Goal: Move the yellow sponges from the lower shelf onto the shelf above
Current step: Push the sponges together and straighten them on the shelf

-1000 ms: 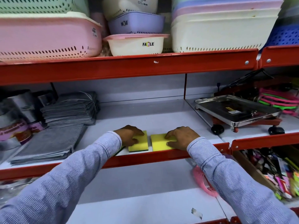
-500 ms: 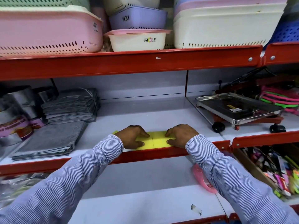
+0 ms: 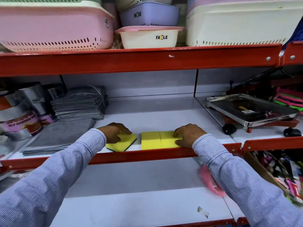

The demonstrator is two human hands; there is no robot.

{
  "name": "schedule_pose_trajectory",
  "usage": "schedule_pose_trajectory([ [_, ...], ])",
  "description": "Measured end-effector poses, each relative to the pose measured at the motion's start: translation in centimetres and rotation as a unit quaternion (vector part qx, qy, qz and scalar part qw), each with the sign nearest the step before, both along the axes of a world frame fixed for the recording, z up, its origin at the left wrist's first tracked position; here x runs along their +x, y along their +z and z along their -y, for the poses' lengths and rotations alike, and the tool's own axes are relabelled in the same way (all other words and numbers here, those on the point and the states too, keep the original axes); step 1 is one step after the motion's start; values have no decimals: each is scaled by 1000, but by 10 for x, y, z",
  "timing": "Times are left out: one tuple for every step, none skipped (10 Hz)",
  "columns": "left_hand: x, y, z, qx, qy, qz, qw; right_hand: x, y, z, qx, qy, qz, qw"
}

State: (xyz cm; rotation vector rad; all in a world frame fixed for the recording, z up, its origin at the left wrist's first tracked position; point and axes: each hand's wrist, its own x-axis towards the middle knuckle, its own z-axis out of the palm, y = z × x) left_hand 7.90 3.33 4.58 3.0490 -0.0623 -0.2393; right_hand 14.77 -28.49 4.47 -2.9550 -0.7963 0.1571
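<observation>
Three yellow sponges lie near the front edge of the middle shelf (image 3: 147,117). My left hand (image 3: 114,131) grips the left sponge (image 3: 122,144), which has a dark green underside and sits turned at an angle. Two more sponges lie side by side and touching: the middle sponge (image 3: 150,140) is free, and my right hand (image 3: 188,135) rests with its fingers on the right sponge (image 3: 168,141). The lower shelf (image 3: 139,194) below shows no yellow sponge.
Grey cloths (image 3: 78,104) and foil rolls (image 3: 21,108) fill the shelf's left. A steel tray on wheels (image 3: 250,110) stands at the right. Plastic baskets (image 3: 52,27) sit on the top shelf. A pink object (image 3: 211,184) lies on the lower shelf by my right sleeve.
The sponge under my left hand has slid left and turned, opening a gap from the others. A second sponge now shows beside the one under my right hand.
</observation>
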Motion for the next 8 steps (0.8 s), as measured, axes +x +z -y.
schedule_pose_trajectory([
  [0,-5,-1,-14,15,11,1000,0,3,-1,-6,-2,-2,1000],
  [1,-10,5,-28,22,22,999,-2,6,-3,-10,-3,-6,1000],
  [3,-15,11,-38,17,19,999,-4,6,-4,-11,-1,-4,1000],
  [3,-15,16,-36,20,20,999,-4,6,-5,-18,2,-8,1000],
  [2,-15,21,-36,26,19,999,-5,6,-6,-21,2,-7,1000],
  [-2,-13,28,-25,31,21,999,-9,9,-6,-22,0,-4,1000],
  [-6,-13,30,-19,36,20,999,-11,9,-7,-21,-16,-11,1000],
  [-22,-8,39,-10,26,61,998,-21,11,-6,5,-31,28,999],
])
